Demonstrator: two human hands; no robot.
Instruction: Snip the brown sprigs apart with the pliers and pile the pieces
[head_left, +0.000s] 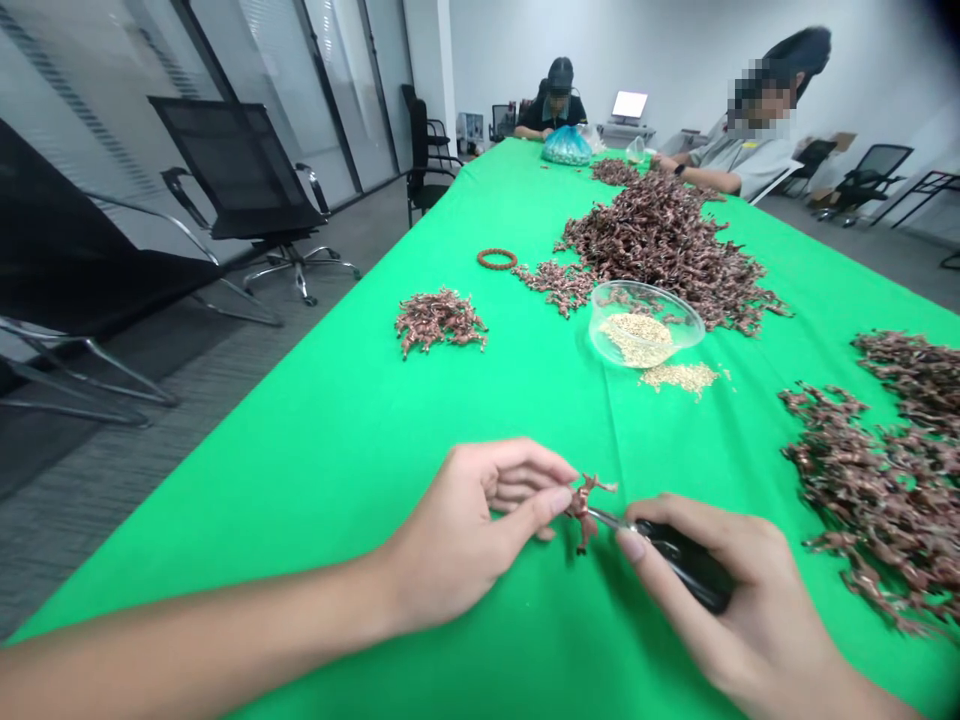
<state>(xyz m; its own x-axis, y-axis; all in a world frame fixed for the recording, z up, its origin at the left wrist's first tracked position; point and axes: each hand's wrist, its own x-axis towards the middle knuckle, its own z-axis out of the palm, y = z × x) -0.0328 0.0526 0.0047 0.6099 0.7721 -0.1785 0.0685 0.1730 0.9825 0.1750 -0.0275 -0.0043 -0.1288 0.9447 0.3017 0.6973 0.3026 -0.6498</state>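
So your biggest thing here is the long bench under a bright green cloth (360, 430), running away from you. Two people sit at it, one in grey on the right (765, 155) and one in black at the far end (559, 112). Between you and them there's a huge heap of reddish-brown limbed pieces (660, 240), plus a spread-out pile of similar brown pieces (885, 500) beyond your right hand (757, 590). That hand is wrapped around a tool with a glossy black handle and thin metal shaft (686, 565). Your left hand (480, 520) is pinching one small shiny reddish-brown limbed piece (583, 510) between thumb and fingers, just above the cloth, and the tool's tip meets it. Past your hands you've got a clear round plastic bowl (694, 330) with pale grains (637, 337) inside, some lying beside it too. Left of that sits a small brown cluster of pieces (439, 320), then a thin braided brown ring (496, 267) lying flat behind it.
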